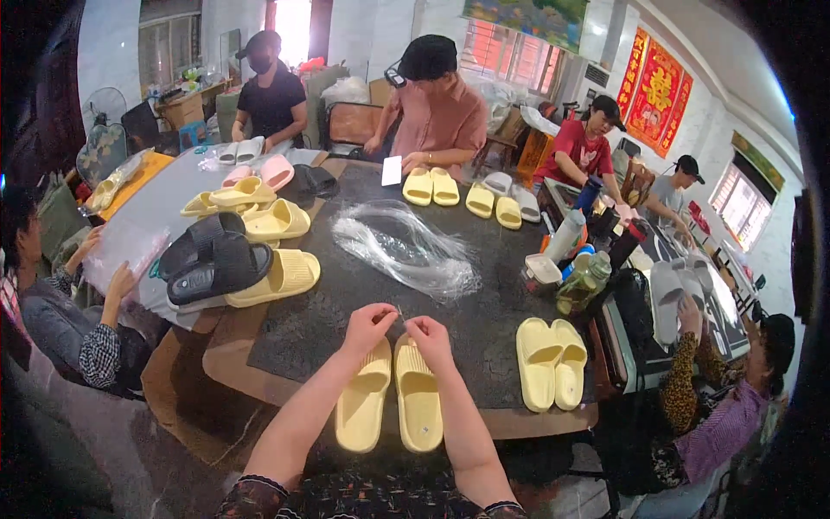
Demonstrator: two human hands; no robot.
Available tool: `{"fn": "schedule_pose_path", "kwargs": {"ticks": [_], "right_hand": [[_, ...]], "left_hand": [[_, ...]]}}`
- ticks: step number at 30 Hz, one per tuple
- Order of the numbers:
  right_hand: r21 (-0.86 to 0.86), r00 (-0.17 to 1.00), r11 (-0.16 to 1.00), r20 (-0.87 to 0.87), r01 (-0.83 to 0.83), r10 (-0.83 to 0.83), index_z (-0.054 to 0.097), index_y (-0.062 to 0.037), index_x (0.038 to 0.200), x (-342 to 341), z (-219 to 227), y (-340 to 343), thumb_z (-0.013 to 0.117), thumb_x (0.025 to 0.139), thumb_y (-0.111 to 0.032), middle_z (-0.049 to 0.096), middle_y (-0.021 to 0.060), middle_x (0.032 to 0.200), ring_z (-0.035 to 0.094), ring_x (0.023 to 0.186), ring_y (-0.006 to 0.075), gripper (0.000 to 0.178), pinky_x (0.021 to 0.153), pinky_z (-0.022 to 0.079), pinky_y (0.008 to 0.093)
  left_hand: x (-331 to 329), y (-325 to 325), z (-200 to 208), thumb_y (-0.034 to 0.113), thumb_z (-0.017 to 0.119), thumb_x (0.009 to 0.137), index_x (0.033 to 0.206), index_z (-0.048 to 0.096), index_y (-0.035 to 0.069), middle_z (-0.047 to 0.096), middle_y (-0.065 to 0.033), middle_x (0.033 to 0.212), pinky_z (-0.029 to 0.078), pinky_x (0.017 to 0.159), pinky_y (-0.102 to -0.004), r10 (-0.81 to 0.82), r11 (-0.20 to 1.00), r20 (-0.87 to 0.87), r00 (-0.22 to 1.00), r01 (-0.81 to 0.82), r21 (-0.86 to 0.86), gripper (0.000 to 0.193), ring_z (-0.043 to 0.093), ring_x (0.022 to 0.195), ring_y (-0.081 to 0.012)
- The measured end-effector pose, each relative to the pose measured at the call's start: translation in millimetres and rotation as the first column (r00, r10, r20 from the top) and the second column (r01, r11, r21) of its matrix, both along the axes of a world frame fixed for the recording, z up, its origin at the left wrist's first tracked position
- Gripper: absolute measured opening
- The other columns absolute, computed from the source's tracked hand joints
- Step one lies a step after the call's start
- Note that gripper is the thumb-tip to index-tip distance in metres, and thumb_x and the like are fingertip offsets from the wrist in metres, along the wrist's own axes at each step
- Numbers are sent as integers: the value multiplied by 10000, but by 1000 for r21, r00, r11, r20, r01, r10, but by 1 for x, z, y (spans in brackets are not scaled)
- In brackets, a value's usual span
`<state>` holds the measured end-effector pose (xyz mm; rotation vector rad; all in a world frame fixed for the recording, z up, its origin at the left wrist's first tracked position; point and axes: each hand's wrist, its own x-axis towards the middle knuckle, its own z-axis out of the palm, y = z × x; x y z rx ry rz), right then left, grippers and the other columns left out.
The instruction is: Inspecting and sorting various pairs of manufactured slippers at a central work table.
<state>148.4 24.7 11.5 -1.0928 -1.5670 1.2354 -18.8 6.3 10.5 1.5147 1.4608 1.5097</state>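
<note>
My left hand (370, 329) and my right hand (427, 337) meet close together at the table's near side, fingertips pinched. Something small and thin shows between them, too fine to make out. Just below them lies a pair of pale yellow slide sandals, the left sandal (363, 400) and the right sandal (418, 398) side by side, toe ends partly covered by my hands. Beyond my fingers a loose bundle of clear plastic strands (415, 251) spreads over the dark tabletop (484, 346). To my right rests another yellow slide pair (552, 363).
Black slides (216, 259) and yellow slides (281, 275) are heaped at left. Bottles, including a green-tinted one (588, 281), crowd the right. Further yellow slides (430, 186) lie at the far edge. Several people work around the tables; one in pink (441, 121) holds a white card (392, 170).
</note>
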Motion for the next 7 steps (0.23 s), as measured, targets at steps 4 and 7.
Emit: {"fn": "schedule_pose_path", "kwargs": {"ticks": [4,7], "right_hand": [[20,992,998,-113,53,-50,640,-2,911,-2,-7,0,616,896,-173,615,-8,772,543,707,46,173,647,439,211],[75,992,990,-56,117,-113,643,-22,923,2,-12,3,623,891,-152,615,3,768,548,716,58,136,655,446,222]], "left_hand": [[4,-2,0,166,678,805,911,693,36,655,-75,775,479,638,-282,-122,992,-42,992,123,8,168,600,688,-154],[5,-2,7,179,679,799,895,698,54,633,-89,794,471,654,-307,-138,989,-166,976,143,19,159,593,725,-195]]}}
